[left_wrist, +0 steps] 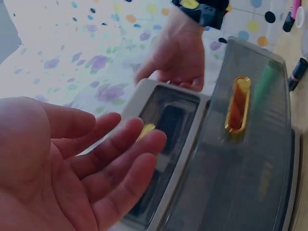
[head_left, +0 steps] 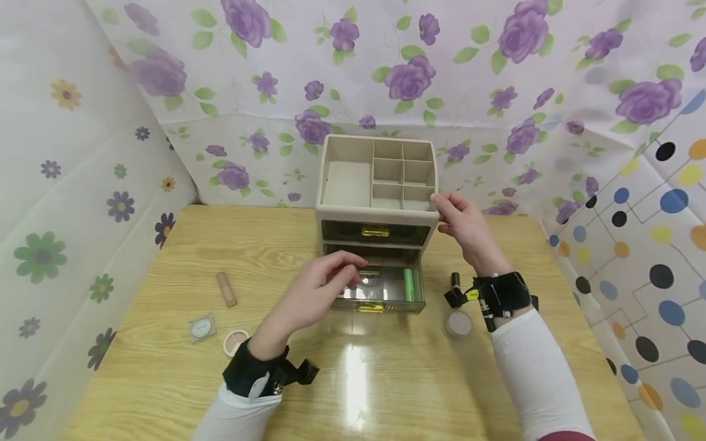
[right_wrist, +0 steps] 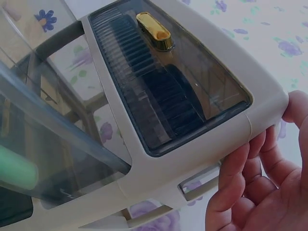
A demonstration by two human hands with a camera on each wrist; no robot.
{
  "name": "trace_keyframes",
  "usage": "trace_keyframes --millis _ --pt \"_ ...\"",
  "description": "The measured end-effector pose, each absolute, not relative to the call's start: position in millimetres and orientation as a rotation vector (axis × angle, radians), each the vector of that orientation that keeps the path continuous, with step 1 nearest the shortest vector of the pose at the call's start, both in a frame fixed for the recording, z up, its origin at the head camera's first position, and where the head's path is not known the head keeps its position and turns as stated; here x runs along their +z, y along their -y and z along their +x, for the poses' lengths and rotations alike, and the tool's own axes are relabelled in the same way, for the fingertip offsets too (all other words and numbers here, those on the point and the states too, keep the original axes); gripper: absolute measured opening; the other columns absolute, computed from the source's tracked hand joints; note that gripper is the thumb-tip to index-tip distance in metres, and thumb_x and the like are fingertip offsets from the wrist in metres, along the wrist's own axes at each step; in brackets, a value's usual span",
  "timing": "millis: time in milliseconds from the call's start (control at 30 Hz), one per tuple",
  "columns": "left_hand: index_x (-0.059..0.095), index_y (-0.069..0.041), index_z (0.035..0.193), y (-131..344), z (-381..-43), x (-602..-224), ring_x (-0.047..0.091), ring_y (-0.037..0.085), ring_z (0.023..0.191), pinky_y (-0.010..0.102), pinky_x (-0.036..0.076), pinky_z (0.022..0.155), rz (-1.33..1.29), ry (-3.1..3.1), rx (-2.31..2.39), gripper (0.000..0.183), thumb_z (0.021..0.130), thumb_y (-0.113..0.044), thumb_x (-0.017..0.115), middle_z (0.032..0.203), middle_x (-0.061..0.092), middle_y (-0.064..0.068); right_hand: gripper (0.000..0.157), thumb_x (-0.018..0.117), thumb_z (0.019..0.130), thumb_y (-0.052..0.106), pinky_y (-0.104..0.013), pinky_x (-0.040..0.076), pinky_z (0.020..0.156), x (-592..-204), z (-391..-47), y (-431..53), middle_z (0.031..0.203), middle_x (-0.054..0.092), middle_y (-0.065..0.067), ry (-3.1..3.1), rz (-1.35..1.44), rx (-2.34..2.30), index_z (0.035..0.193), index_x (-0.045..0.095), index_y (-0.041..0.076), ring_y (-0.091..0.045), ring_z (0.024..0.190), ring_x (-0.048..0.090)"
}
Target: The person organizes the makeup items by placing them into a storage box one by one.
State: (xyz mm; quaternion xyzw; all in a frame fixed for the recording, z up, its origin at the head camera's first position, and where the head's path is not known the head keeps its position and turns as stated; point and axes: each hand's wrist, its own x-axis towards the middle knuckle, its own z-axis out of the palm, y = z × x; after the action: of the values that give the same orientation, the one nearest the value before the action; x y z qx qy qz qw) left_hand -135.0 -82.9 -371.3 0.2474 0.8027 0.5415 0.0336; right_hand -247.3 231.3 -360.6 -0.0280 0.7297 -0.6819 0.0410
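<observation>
The right grip [head_left: 466, 226] is pinching the right front corner of the pale organizer [head_left: 346, 211], thumb and curled fingers bearing on that one corner. The organizer is standing on the counter [head_left: 270, 226] against the flowered backdrop [head_left: 353, 79]. The left grip [head_left: 320, 285] is hovering in front of it, fingers loosely spread and holding nothing; whether its fingertips are touching the lower drawer [head_left: 394, 291] is hard to tell from above.

That drawer is jutting from the organizer's front, so a downward press there could tip the body forward. Because the steadying is coming from one side only, a sideways push could likely twist the organizer. The green tube [head_left: 409, 284] is lying along the drawer's right side, and a sharp jolt might set it rolling. The upper drawer [head_left: 342, 231] is sitting closed above. To the organizer's right, a black tube [head_left: 455, 280] and a round jar [head_left: 458, 323] are resting near the right forearm, where a low elbow swing could knock them.
</observation>
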Motion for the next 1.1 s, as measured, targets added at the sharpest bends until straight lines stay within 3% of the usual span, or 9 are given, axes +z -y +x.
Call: trace_keyframes --millis 133,467,800,1000,1100 --pt "0.071 -0.007 0.128 103 -129 -373 0.071 0.027 0.086 0.044 0.06 0.073 0.711 -2.472 1.712 0.024 0.114 -0.013 0.052 0.099 0.072 0.012 0.029 0.065 0.108 0.039 -0.024 0.048 0.075 -358 -245 -230 0.097 0.059 0.002 -2.23 -0.09 -2.093 0.101 0.062 0.012 -0.011 0.088 0.058" --pt "0.066 0.002 0.132 166 -135 -389 0.071 0.023 0.084 0.033 0.059 0.069 0.469 -2.507 1.751 0.028 0.115 -0.014 0.05 0.102 0.07 0.016 0.032 0.065 0.108 0.042 -0.027 0.048 0.078 -357 -241 -233 0.093 0.057 0.002 -2.226 -0.094 -2.097 0.106 0.062 0.01 -0.012 0.086 0.057" --pt "0.062 0.003 0.136 231 -147 -421 0.069 0.034 0.091 0.037 0.058 0.065 0.141 -2.673 1.475 0.036 0.117 -0.023 0.046 0.105 0.067 0.018 0.033 0.064 0.109 0.04 -0.026 0.047 0.075 -358 -241 -231 0.092 0.056 0.002 -2.193 -0.13 -2.117 0.106 0.061 0.008 -0.012 0.084 0.054" --pt "0.057 0.007 0.139 261 -157 -440 0.069 0.035 0.094 0.037 0.056 0.072 -0.054 -2.73 1.295 0.044 0.116 -0.027 0.043 0.112 0.067 0.025 0.032 0.065 0.109 0.04 -0.025 0.047 0.075 -360 -243 -230 0.089 0.053 0.003 -2.191 -0.123 -2.113 0.105 0.061 0.008 -0.013 0.084 0.052" --pt "0.052 0.009 0.14 273 -160 -445 0.067 0.033 0.092 0.037 0.051 0.075 -0.157 -2.73 1.192 0.05 0.115 -0.033 0.041 0.105 0.069 0.023 0.032 0.065 0.109 0.04 -0.024 0.047 0.075 -361 -243 -230 0.088 0.052 0.003 -2.199 -0.121 -2.098 0.103 0.06 0.009 -0.013 0.084 0.05"
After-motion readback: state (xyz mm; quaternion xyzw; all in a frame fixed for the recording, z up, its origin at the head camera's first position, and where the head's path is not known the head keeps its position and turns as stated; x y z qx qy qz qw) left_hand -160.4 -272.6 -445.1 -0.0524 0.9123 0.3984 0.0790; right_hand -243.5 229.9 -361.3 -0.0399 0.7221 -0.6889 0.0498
